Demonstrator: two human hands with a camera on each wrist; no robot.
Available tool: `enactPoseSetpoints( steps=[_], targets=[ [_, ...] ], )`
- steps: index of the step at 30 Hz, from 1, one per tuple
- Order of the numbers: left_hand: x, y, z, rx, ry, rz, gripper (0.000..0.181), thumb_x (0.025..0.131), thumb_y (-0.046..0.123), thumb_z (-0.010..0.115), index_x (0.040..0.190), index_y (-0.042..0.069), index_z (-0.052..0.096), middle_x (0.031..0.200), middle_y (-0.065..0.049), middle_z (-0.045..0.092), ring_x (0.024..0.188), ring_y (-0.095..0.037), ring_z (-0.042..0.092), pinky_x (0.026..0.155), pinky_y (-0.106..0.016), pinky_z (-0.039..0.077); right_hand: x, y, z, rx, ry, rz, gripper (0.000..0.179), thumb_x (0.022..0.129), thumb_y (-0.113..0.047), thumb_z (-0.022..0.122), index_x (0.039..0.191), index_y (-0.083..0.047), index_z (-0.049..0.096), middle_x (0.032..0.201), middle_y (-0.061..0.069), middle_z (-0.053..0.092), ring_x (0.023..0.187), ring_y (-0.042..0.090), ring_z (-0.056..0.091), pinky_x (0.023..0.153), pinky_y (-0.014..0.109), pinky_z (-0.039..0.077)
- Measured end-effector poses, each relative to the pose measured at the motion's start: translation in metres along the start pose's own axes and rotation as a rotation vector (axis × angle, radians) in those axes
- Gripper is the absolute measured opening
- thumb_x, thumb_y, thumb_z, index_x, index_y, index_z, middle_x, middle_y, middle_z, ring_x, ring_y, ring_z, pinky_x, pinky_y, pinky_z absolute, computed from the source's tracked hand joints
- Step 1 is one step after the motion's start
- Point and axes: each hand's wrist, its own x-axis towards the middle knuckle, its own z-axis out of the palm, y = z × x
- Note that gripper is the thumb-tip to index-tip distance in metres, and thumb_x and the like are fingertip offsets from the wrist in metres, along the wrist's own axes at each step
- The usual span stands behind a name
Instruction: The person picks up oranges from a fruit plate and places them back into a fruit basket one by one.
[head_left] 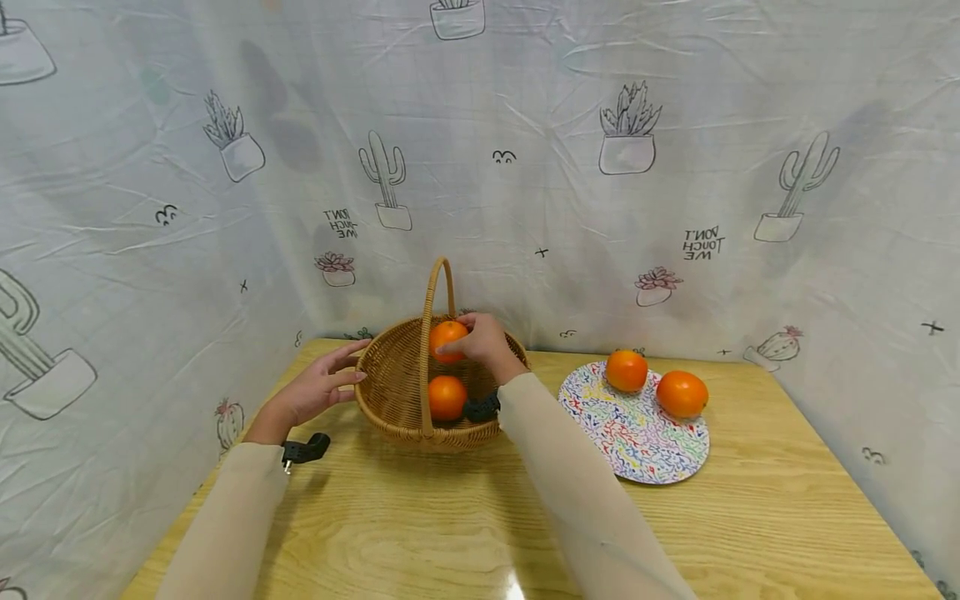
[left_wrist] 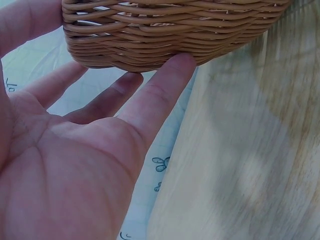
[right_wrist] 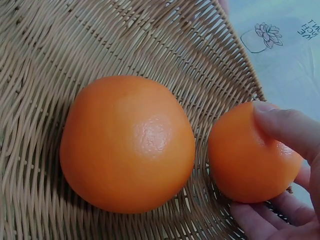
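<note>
Gripping a smooth, round orange (right_wrist: 245, 157), the right hand (head_left: 489, 343) has thumb and fingers closed round it at the far side of a woven wicker basket (head_left: 390, 383) with an arched handle (head_left: 427, 367). The left hand (head_left: 318, 383) touches the basket's outer wall, fingers extended, spread. A second glossy orange (right_wrist: 127, 145) sits in the basket. Two more oranges (head_left: 626, 371) (head_left: 682, 394) lie on a flat, squiggle-patterned plate (head_left: 622, 442), wood-grain tabletop (head_left: 750, 517) beneath.
</note>
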Motion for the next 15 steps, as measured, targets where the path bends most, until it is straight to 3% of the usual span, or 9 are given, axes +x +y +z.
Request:
enactPoseSetpoints(
  steps=[7, 15],
  targets=[
    [0.0005, -0.0001, -0.0002, 0.002, -0.01, 0.008, 0.076, 0.105, 0.016, 0.059, 0.167, 0.017, 0.015, 0.169, -0.024, 0.012, 0.148, -0.049, 0.031, 0.098, -0.032, 0.059, 0.0037, 0.0001, 0.0026, -0.149, 0.025, -0.015, 0.073, 0.075, -0.022, 0.094, 0.138, -0.003, 0.063, 0.131, 0.015, 0.068, 0.116, 0.031, 0.066, 0.098, 0.042, 0.058],
    [0.0004, -0.001, -0.0008, 0.005, -0.015, 0.012, 0.076, 0.105, 0.017, 0.059, 0.167, 0.017, 0.015, 0.168, -0.025, 0.014, 0.148, -0.05, 0.03, 0.1, -0.033, 0.058, 0.0024, -0.0009, 0.006, -0.199, 0.049, 0.006, 0.072, 0.074, -0.022, 0.094, 0.137, -0.003, 0.063, 0.132, 0.014, 0.066, 0.115, 0.031, 0.065, 0.097, 0.042, 0.058]
  ],
)
